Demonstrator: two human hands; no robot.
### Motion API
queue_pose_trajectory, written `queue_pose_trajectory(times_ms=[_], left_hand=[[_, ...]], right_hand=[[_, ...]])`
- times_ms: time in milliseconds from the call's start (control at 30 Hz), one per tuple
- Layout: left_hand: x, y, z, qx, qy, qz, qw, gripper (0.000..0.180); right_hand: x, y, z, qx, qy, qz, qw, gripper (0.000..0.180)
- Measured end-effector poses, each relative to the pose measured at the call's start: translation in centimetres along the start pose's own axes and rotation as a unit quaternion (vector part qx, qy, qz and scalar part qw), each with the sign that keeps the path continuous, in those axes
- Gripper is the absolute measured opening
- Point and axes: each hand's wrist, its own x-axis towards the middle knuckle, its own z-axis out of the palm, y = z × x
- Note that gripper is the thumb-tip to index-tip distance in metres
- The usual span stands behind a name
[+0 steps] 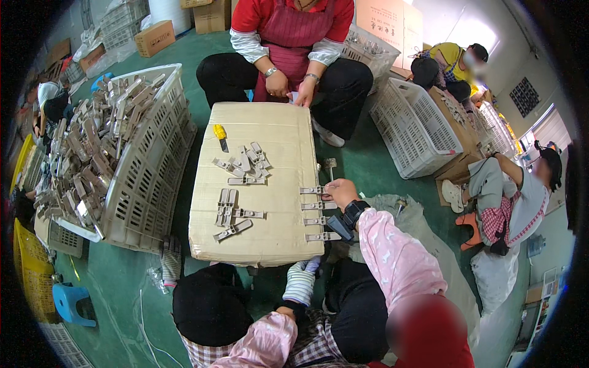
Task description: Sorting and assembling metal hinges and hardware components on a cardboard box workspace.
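Four grey clips (315, 221) along right edge of cardboard worktop (270, 132); right hand (340, 192) pinching the farthest. Left hand (300, 284), striped-gloved, at worktop's near edge; from here I can't tell its grip. Loose clips (246, 161), yellow-handled tool (219, 131) on worktop. White crate (150, 168) left of worktop; co-worker (294, 37) beyond.

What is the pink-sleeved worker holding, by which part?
The right hand seems to pinch the top clip of the right column by its right end. Whether the gloved left hand holds anything is unclear.
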Motion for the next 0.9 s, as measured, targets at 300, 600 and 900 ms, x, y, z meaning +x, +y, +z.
queue_pose_trajectory(times_ms=[300,600,900], left_hand=[[0.1,-0.2,-0.3,0.007,-0.013,0.007,1.0,0.031],[0.2,-0.6,-0.8,0.042,-0.013,0.002,0.999,0.036],[-0.8,2.0,-0.4,0.125,-0.011,-0.021,0.992,0.032]], right_hand=[[0.6,0.5,-0.2,-0.034,-0.001,0.001,0.999,0.011],[-2.4,-4.5,2.2,-0.322,0.055,-0.342,0.881,0.024],[-7.7,-5.7,12.8,-0.397,-0.2,-0.489,0.75,0.017]])
